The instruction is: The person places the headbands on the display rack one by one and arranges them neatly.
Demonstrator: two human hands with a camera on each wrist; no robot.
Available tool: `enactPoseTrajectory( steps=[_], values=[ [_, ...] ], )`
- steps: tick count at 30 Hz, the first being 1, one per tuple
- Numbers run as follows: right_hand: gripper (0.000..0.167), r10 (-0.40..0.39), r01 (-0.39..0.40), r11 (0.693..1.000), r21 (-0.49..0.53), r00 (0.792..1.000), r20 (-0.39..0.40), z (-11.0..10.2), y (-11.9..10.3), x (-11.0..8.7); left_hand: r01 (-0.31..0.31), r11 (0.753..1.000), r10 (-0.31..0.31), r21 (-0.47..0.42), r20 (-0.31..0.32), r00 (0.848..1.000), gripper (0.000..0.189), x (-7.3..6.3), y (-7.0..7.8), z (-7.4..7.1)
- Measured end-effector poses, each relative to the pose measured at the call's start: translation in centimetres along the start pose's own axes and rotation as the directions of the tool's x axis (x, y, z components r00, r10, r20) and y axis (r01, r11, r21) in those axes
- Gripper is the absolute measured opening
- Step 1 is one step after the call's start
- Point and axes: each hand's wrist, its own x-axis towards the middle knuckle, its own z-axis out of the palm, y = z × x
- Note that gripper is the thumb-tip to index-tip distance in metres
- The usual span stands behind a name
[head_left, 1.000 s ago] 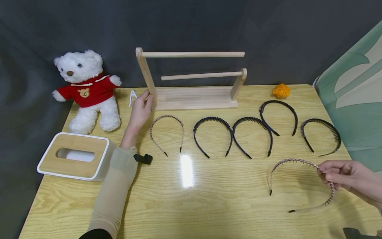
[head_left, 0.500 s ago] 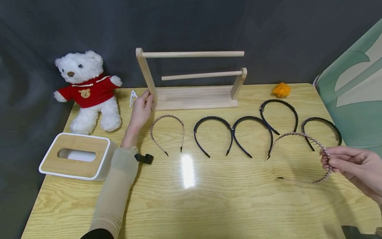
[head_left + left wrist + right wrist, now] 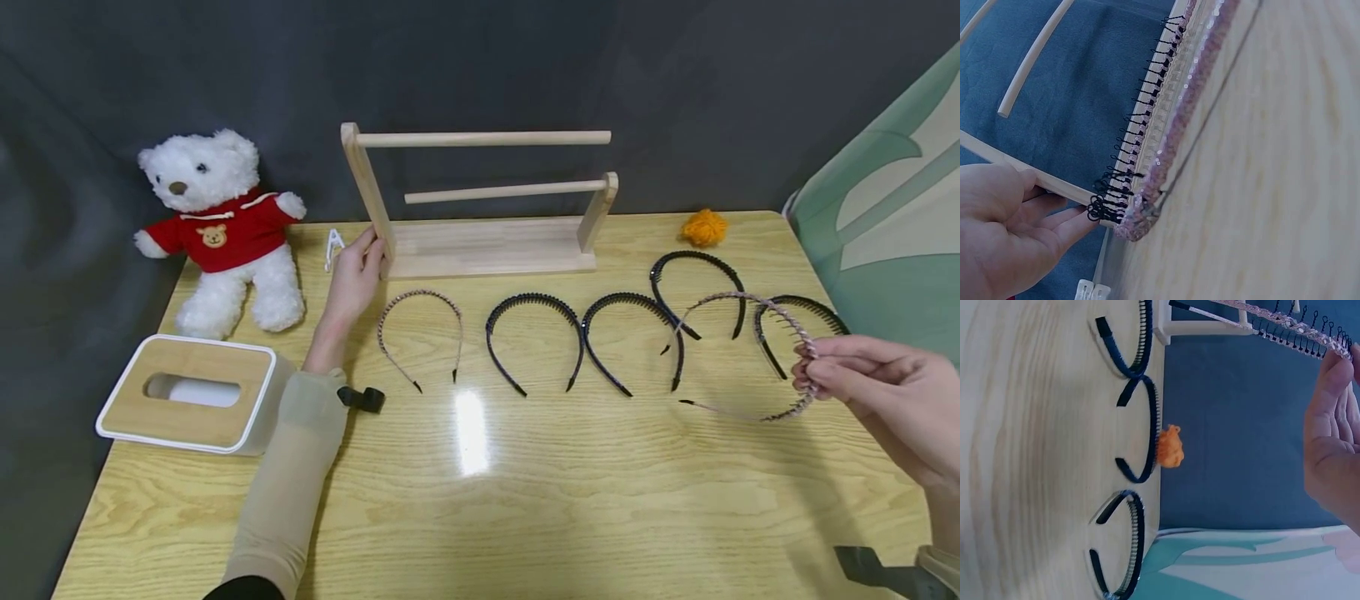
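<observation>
My left hand (image 3: 354, 279) grips the left upright of a pale wooden two-bar rack (image 3: 487, 250); the left wrist view shows thumb and fingers around the upright (image 3: 1054, 181). Held up at the right, a thin pink headband (image 3: 787, 315) is pinched by one side between my right hand's (image 3: 888, 396) thumb and fingers. Its two dark-tipped ends point left, and it overlaps black headbands behind it in the head view. A second pink headband (image 3: 420, 292) lies before the rack, looming large in the left wrist view. Several black toothed headbands (image 3: 532, 297) lie to its right.
A white teddy bear (image 3: 213, 208) in a red top sits at the back left, behind a tissue box (image 3: 258, 417) with a wooden lid. A small white clip (image 3: 331, 250) lies beside the left hand. An orange yarn-like ball (image 3: 703, 227) sits at the back right edge.
My right hand has carried the pink headband up and away from the front of the table, toward the black headbands. The left hand stays on the rack.
</observation>
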Motion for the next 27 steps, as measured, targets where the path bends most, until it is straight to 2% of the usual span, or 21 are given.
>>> enactPoseTrajectory(
  steps=[3,7,10,14,19,27],
  values=[
    [0.040,-0.001,0.001,0.999,0.052,1.000,0.001,0.4,-0.2,0.8,-0.006,1.000,0.006,0.008,-0.005,1.000,0.041,-0.1,0.0,-0.1],
    [0.040,-0.047,0.044,0.993,0.112,0.999,0.019,0.8,-0.4,1.7,-0.026,0.999,0.026,0.021,-0.004,1.000,0.040,0.1,-0.2,0.0],
    [0.040,-0.059,0.057,0.994,0.097,0.998,0.016,1.2,-0.7,2.2,-0.036,0.999,0.036,0.021,-0.005,0.999,0.040,0.1,-0.3,0.1],
    [0.037,-0.018,0.019,0.999,0.043,0.999,-0.030,2.2,-1.1,2.9,-0.031,0.999,0.031,0.019,-0.012,0.999,0.040,0.1,-0.3,0.1],
    [0.032,-0.001,0.005,0.999,0.051,0.997,-0.081,3.4,-1.8,4.2,-0.028,0.999,0.029,0.024,-0.011,1.000,0.040,0.1,-0.3,0.0],
    [0.030,-0.059,0.062,0.989,0.136,0.998,-0.026,4.8,-2.3,6.2,-0.039,0.999,0.040,0.020,-0.009,0.999,0.039,0.1,-0.2,0.0]
  ],
)
